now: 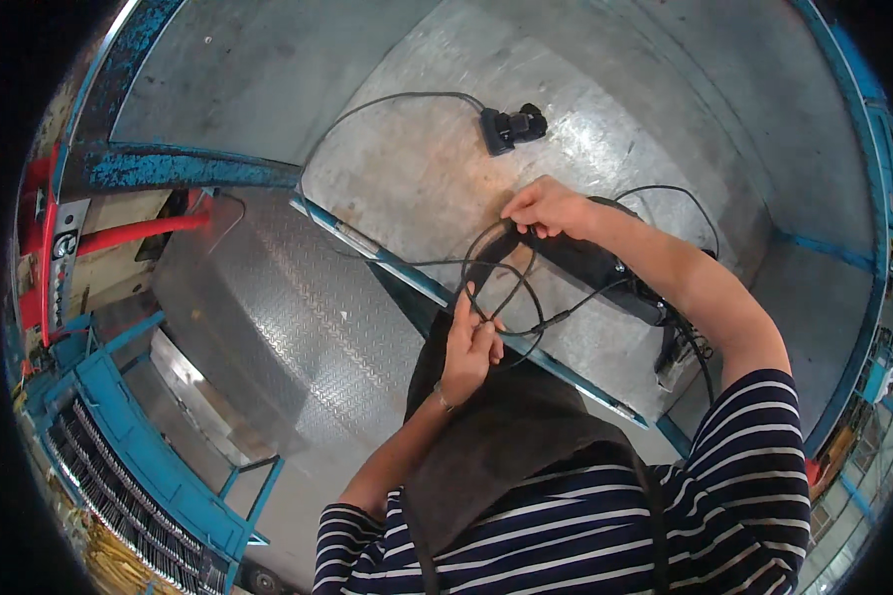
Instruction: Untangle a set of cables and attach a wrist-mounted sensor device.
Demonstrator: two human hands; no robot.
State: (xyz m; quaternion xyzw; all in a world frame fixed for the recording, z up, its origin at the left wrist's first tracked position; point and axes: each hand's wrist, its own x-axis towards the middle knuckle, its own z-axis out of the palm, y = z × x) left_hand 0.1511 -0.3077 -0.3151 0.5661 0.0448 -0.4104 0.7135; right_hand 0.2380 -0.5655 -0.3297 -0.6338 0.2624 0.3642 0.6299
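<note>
Black cable (pixel 558 318), finger-pinched by left hand (pixel 469 352) at seven o'clock and right hand (pixel 549 208) at one, seems mid-coiling, probably needing slack gathered.

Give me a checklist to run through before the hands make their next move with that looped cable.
1. Left hand on the black cable: ok, its fingers hold the near side of the loops.
2. Right hand on the cable: ok, its fingertips pinch at the far side of the loops.
3. Loops lying free of one another: not ok, they cross between the hands.
4. Cable clear of the blue bench edge: not ok, part passes over it.
5. Black device resting on the metal surface: ok, apart from both hands.
6. Cable's connections fully seated: cannot tell, too small to see.
</note>
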